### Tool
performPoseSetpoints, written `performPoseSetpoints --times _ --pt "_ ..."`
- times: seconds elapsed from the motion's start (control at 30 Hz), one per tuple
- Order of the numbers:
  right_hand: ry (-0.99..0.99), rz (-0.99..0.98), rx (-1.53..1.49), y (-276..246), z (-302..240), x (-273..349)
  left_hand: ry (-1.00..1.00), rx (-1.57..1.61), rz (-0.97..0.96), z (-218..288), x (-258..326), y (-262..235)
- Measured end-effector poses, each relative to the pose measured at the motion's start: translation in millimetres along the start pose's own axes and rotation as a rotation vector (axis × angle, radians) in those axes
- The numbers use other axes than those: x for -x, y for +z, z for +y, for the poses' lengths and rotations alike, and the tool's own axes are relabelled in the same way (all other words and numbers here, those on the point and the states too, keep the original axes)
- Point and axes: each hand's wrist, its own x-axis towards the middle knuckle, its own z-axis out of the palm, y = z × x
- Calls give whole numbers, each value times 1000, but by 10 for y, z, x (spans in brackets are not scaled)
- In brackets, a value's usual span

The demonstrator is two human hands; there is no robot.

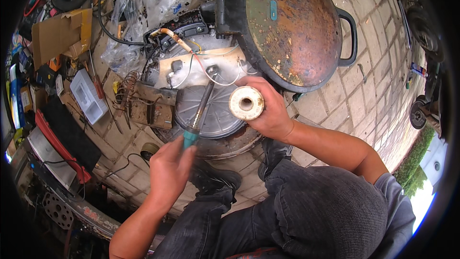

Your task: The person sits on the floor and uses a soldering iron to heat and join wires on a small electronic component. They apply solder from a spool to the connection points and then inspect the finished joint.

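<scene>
My left hand (168,169) is closed around the teal handle of a soldering iron (205,100). The iron's metal shaft points away from me, its tip close to the wires over an opened round appliance. In my right hand (271,110) is a cream-coloured spool (246,103), its end with the round hole facing up. The opened appliance base (211,112) has a ribbed metal disc. White insulation (203,73) and several thin wires lie at its far side. A sleeved cable (171,37) reaches in from the far left. What is wound on the spool is hidden.
A round lid with worn, stained surface (292,24) and black handle stands beyond my right hand. Clear plastic bags (158,0) lie far off. At left are a cardboard box (62,36), a translucent tray (88,96), a screwdriver (97,84) and a rusty metal bracket (153,100).
</scene>
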Motion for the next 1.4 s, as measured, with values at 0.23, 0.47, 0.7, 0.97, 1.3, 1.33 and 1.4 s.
performPoseSetpoints --times 0.23,0.47,0.7,0.97,1.3,1.33,1.4 --pt "14 -11 -1 -9 6 15 -7 2 3 15 -24 -15" --pt "-6 41 28 3 -42 -12 -28 12 -3 -5 -20 -10" --pt "15 -3 4 1 16 19 -11 -4 -13 17 -26 -14" --pt "2 0 -12 8 5 3 -8 8 -9 18 -19 -1" --pt "14 3 -17 14 -2 -2 -12 2 -15 5 -24 -2" --pt "7 5 -20 18 6 -2 -11 6 -14 11 -27 -3" --pt "1 10 -19 19 8 -1 -8 14 -11 23 -35 -3"
